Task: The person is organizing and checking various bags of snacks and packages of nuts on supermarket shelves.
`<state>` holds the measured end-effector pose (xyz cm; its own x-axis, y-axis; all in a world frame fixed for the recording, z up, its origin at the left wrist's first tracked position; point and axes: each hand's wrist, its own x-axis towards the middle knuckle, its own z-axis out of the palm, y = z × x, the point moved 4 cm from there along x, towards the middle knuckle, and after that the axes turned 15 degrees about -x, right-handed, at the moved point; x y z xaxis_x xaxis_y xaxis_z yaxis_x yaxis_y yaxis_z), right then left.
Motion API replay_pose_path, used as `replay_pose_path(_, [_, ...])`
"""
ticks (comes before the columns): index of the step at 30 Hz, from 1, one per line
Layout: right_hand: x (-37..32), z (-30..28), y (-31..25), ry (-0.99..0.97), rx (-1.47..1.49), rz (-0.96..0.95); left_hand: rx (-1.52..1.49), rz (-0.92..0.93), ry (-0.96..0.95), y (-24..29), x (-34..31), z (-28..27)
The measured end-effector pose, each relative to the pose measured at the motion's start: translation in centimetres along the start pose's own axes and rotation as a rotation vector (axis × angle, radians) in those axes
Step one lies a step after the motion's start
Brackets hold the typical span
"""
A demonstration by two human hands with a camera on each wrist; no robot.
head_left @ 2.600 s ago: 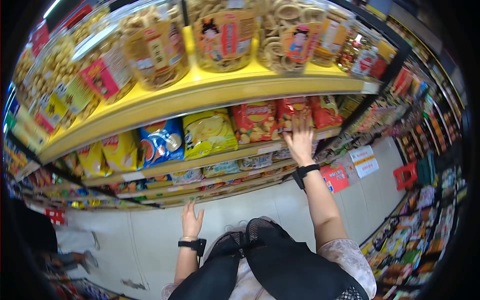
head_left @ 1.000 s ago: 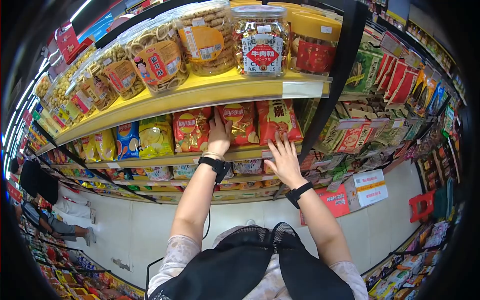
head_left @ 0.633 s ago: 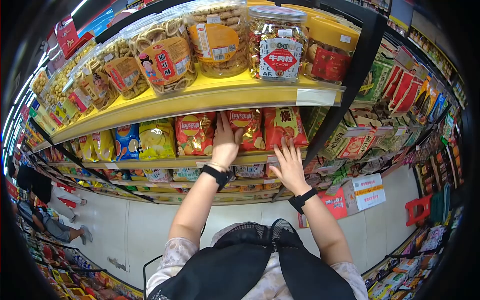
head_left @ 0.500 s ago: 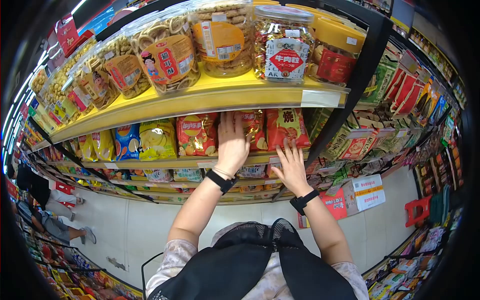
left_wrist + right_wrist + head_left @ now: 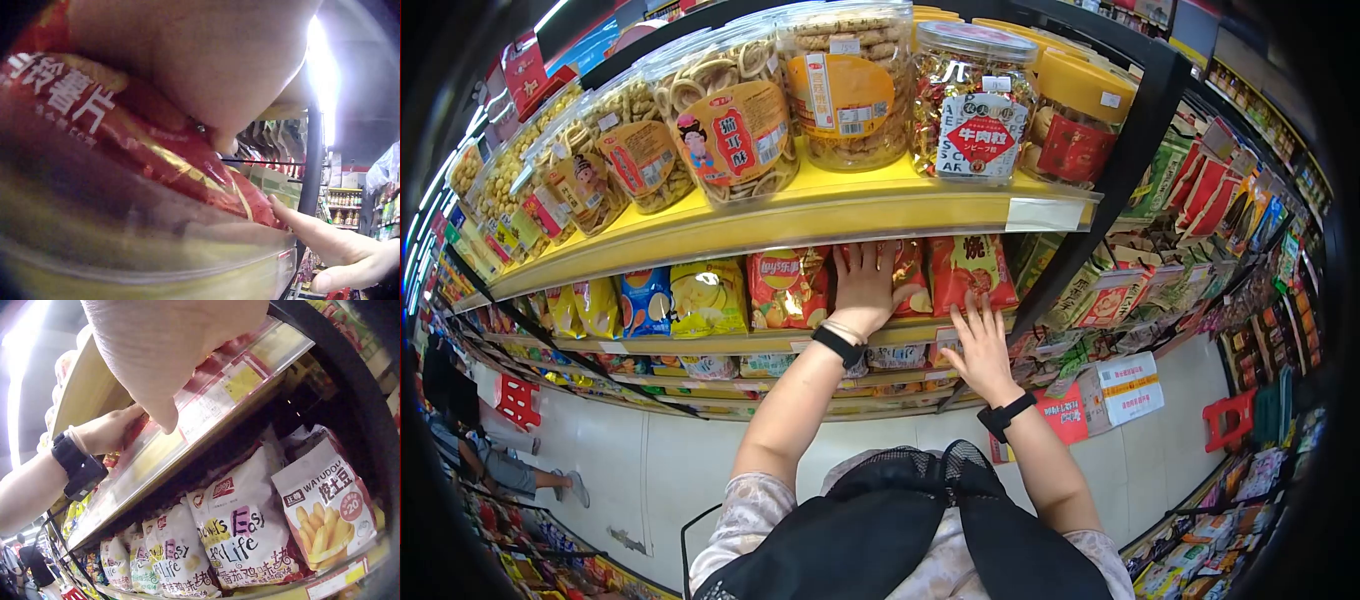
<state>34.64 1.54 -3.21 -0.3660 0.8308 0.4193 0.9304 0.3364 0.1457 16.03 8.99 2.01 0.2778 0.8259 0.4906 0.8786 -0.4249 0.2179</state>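
Note:
In the head view my left hand (image 5: 866,292) lies with fingers extended over a red Lay's chip bag (image 5: 913,272), covering its left part. Another red Lay's bag (image 5: 788,288) stands to the left of that hand. My right hand (image 5: 982,350) has its fingers spread, fingertips at the lower front of a red snack bag (image 5: 970,268) on the right. The left wrist view shows the chip bag (image 5: 119,115) close up beneath the left palm. In the right wrist view, the right palm (image 5: 169,350) is over the shelf edge, hiding most of the bag behind it.
Snack jars (image 5: 845,95) stand on the yellow shelf (image 5: 800,215) directly above the hands. A black shelf post (image 5: 1090,215) rises to the right. White snack bags (image 5: 240,519) fill the shelf below. Another person (image 5: 510,465) is in the aisle at far left.
My left hand has risen from below the shelf onto the middle red bag, where the right hand was. The right hand has shifted to the red bag on the right.

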Motion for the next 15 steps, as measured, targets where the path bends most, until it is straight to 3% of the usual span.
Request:
replay_pose_path(2, [-0.1,0.2,0.1,-0.003,-0.005,0.003,-0.042,0.085,0.113,1.2,-0.1,-1.2])
replay_pose_path(8, [-0.2,0.5,0.2,0.003,0.005,0.005,-0.138,0.196,0.065,2.4,-0.5,0.1])
replay_pose_path(10, [-0.2,0.8,0.3,0.004,0.021,0.008,-0.150,0.122,-0.027,1.9,-0.5,1.0])
replay_pose_path(15, [-0.3,1.1,0.5,-0.011,0.043,0.007,-0.206,0.061,-0.013,2.5,-1.1,-0.2])
